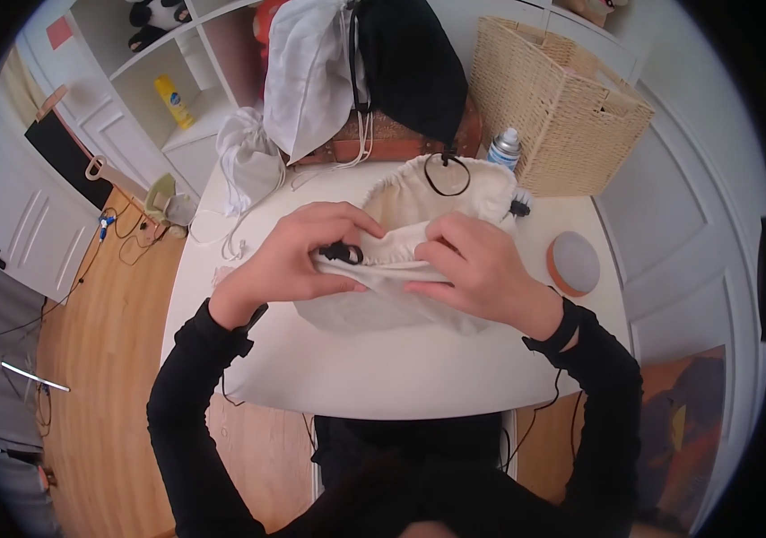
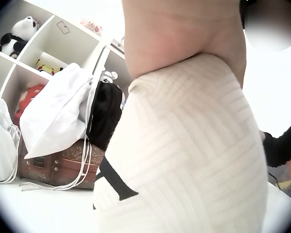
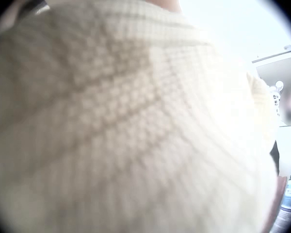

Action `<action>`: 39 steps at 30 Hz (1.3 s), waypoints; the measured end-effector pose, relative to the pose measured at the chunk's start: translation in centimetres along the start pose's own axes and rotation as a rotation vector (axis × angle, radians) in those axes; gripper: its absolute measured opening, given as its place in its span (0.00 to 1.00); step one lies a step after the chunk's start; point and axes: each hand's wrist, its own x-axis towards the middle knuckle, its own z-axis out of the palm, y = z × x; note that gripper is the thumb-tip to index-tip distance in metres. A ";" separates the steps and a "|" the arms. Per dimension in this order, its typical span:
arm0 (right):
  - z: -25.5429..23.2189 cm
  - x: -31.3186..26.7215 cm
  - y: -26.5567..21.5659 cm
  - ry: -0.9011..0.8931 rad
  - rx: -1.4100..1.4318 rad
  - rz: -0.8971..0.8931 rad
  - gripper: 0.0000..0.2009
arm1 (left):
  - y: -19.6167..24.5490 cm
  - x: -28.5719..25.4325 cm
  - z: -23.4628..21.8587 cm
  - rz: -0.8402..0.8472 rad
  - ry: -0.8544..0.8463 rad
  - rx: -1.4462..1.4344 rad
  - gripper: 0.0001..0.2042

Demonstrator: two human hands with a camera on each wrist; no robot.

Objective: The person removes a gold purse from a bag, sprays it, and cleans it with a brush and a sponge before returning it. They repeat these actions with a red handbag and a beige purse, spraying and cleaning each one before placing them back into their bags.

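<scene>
A cream cloth drawstring bag (image 1: 347, 309) stands on the white table, its gathered mouth open toward me. At the left of the rim, my left hand (image 1: 298, 251) grips the cloth between thumb and fingers, beside a black cord stopper (image 1: 343, 254). My right hand (image 1: 482, 269) pinches the near edge, fingers over the rim and thumb in front. Another black cord loop (image 1: 448, 181) hangs at the far rim. The left wrist view shows the bag's ribbed side with a black printed mark (image 2: 117, 182) below my palm. Bag cloth (image 3: 111, 111) fills most of the right wrist view, blurred.
Behind the bag, white (image 1: 307, 81) and black (image 1: 410, 72) drawstring bags lean on a brown chest (image 1: 343, 143). A smaller white bag (image 1: 248, 161) stands left of them. To the right are a spray can (image 1: 504, 148), a wicker basket (image 1: 535, 108) and a round grey-topped object (image 1: 573, 263).
</scene>
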 end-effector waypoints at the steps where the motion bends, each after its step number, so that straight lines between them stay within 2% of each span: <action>1: -0.2 0.2 -0.3 -0.015 0.018 0.019 0.23 | 0.6 -0.2 0.2 0.043 0.027 0.043 0.16; 3: -0.8 1.9 -1.1 0.026 -0.005 -0.053 0.24 | 1.3 -0.8 0.6 0.102 0.062 0.109 0.15; 5: -0.7 2.4 -1.3 -0.024 0.017 -0.050 0.25 | 2.1 -1.5 0.8 0.153 0.069 0.247 0.15; 7: -0.1 1.8 -1.3 -0.163 0.092 0.029 0.26 | 2.4 -2.1 1.0 0.190 0.083 0.378 0.19; 10: -0.5 1.6 -1.2 -0.088 -0.051 -0.039 0.26 | 3.2 -2.3 0.4 0.047 0.169 0.466 0.25; 11: -0.6 1.3 -1.1 -0.080 -0.076 -0.058 0.25 | 3.0 -2.7 -0.5 -0.017 0.130 0.480 0.31; 14: -0.8 0.3 -0.7 -0.046 -0.135 -0.092 0.22 | 2.3 -4.2 -2.2 -0.089 0.080 0.623 0.31; 16: -1.4 -0.5 -0.4 -0.018 -0.148 -0.088 0.21 | 2.3 -5.1 -2.6 -0.171 0.072 0.574 0.28; 18: -2.3 -1.5 0.3 -0.012 -0.200 -0.024 0.20 | 1.8 -6.5 -2.5 -0.232 0.105 0.553 0.25; 21: -3.3 -2.8 0.8 -0.053 -0.251 0.048 0.18 | 0.4 -7.8 -1.4 -0.013 0.114 0.662 0.22; 28: -5.9 -2.5 1.1 -0.086 -0.150 0.267 0.12 | 2.2 -6.4 0.0 0.086 0.121 0.401 0.17; 31: -6.3 -4.2 3.1 0.018 -0.001 0.465 0.13 | 3.5 -6.4 1.4 0.106 0.043 0.354 0.14; 34: -5.8 -4.4 4.1 0.099 -0.062 0.565 0.13 | 4.6 -5.5 1.8 0.099 0.011 0.396 0.12; 37: -5.6 -5.3 5.3 0.083 -0.136 0.584 0.12 | 4.3 -5.4 1.5 0.066 0.012 0.478 0.12; 39: -5.4 -6.1 5.7 0.063 -0.022 0.675 0.12 | 4.0 -5.4 1.1 0.043 0.013 0.496 0.11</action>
